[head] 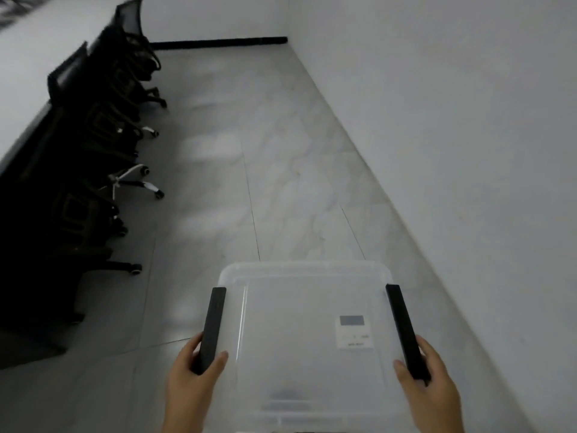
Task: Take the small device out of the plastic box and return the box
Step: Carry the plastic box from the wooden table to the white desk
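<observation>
A clear plastic box (pixel 299 307) with a translucent lid fills the lower middle of the head view, held up over the floor. A black latch runs along each of its sides. My left hand (pixel 192 376) grips the left latch (pixel 212 326) and my right hand (pixel 427 382) grips the right latch (pixel 406 332). Through the lid, a small white device (pixel 354 332) with a grey screen shows near the box's right side. A blurred dark patch lies under the lid near the front edge.
Grey tiled floor (pixel 281 170) stretches ahead as a corridor. A white wall (pixel 452 120) runs along the right. On the left, a row of black office chairs (pixel 103 126) on castors stands against a dark desk (pixel 28 170). A black skirting strip (pixel 218 42) ends the corridor.
</observation>
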Demonstrator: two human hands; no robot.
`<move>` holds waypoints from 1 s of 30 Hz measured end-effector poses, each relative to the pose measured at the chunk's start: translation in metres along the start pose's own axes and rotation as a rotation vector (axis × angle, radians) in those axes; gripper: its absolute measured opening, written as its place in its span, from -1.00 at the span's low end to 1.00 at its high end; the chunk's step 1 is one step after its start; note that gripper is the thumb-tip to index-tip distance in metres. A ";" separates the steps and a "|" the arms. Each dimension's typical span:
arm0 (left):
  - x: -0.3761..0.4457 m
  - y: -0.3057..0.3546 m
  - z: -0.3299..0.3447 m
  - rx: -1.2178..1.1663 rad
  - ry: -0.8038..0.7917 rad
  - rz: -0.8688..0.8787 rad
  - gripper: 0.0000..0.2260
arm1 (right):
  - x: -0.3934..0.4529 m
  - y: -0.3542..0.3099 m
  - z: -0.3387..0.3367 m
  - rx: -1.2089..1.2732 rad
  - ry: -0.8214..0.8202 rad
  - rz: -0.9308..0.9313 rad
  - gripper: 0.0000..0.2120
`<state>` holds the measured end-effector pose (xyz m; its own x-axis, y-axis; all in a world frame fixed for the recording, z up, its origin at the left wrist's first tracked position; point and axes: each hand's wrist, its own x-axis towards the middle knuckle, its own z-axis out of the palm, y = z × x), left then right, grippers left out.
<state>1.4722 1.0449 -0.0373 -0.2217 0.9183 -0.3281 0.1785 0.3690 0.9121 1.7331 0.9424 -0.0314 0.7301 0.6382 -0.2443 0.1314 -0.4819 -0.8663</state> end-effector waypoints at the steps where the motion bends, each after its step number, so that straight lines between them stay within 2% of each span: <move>1: 0.018 0.005 0.011 0.007 0.029 -0.015 -0.57 | 0.026 -0.007 0.013 -0.015 -0.022 -0.006 -0.50; 5: 0.105 0.046 0.051 -0.055 0.109 -0.039 -0.55 | 0.126 -0.058 0.067 -0.036 -0.083 -0.061 -0.51; 11: 0.251 0.135 0.101 -0.093 0.135 -0.024 -0.55 | 0.267 -0.164 0.148 -0.004 -0.148 -0.132 -0.51; 20: 0.467 0.216 0.208 -0.049 0.208 -0.026 -0.58 | 0.485 -0.260 0.261 0.007 -0.119 -0.117 -0.51; 26: 0.617 0.296 0.275 -0.077 0.292 -0.017 -0.61 | 0.649 -0.353 0.345 0.007 -0.196 -0.156 -0.51; 30: 0.709 0.340 0.299 -0.067 0.345 -0.022 -0.59 | 0.730 -0.413 0.402 -0.005 -0.255 -0.148 -0.51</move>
<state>1.6625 1.8642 -0.0329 -0.5374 0.8036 -0.2558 0.1094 0.3672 0.9237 1.9421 1.8486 -0.0274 0.5112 0.8315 -0.2176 0.2277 -0.3752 -0.8986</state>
